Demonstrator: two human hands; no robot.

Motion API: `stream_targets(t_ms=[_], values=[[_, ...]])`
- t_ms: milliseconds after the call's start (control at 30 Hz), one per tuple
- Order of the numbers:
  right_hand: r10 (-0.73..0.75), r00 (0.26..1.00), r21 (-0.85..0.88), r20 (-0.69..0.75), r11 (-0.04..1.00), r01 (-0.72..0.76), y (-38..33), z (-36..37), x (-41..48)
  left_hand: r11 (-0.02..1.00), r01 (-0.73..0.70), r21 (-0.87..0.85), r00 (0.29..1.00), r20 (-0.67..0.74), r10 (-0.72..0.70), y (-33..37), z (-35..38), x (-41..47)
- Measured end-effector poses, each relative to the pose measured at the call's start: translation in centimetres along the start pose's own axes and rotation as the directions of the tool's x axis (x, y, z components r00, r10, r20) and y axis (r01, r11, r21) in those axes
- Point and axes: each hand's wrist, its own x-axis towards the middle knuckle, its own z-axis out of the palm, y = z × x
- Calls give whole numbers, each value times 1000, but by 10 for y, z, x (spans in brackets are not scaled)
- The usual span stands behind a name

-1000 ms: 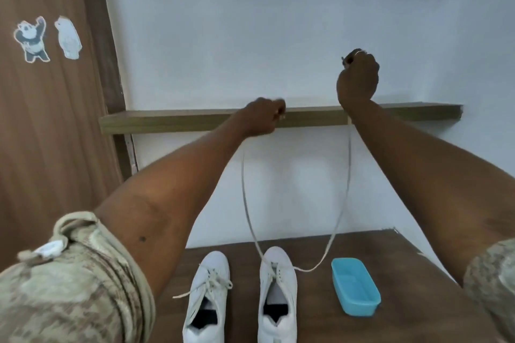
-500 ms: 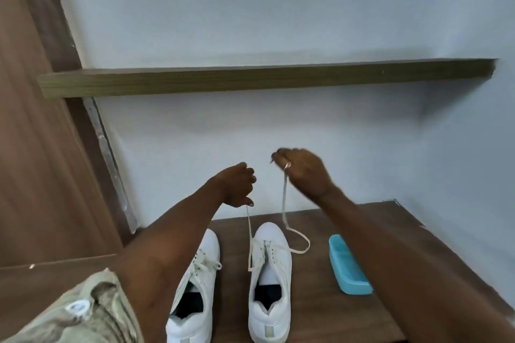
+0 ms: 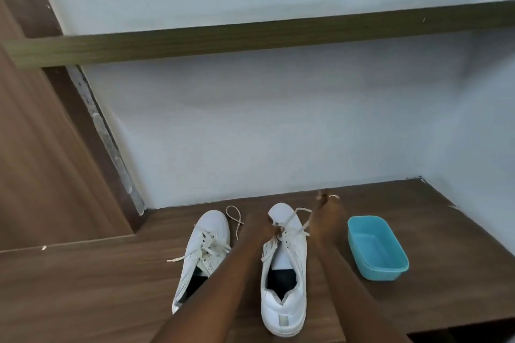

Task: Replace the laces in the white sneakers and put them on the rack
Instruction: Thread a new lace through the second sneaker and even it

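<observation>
A left sneaker (image 3: 207, 242) and a right sneaker (image 3: 287, 273), both white, stand side by side near the wooden board's (image 3: 83, 287) front edge. Over the right one's toe, the left hand (image 3: 262, 227) pinches the lace (image 3: 302, 210). The blurred right hand (image 3: 326, 213) grips its other end beside a blue tub (image 3: 376, 248), and a shelf (image 3: 250, 39) crosses the wall beyond.

The left forearm (image 3: 223, 273) and right forearm (image 3: 344, 273) are bare. The right hand (image 3: 326, 214) wears a blurred pale band, perhaps a ring (image 3: 332, 197).

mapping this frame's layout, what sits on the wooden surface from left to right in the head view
left white sneaker → right white sneaker → blue tub. left hand and right hand, both on its lace, overlap the right sneaker, so left out
</observation>
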Motion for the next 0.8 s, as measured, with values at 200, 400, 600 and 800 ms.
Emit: stream_targets(t_ms=[200,400,600,800], values=[[-46,805,432,-592,824,365,-11,-27,25,973,-7,-229,992,-125,-22,-5,-6,-3],[-811,514,-75,-280,552,830,5,-3,2,909,153,387,954,-297,-34,-4,4,-8],[-410,747,-6,523,875,485,16,28,-19,1000,11,25,968,-253,-5,-11,29,-23],[-245,780,-24,575,949,315,17,35,-15,976,-4,-220,975,-217,-45,-13,28,-26]])
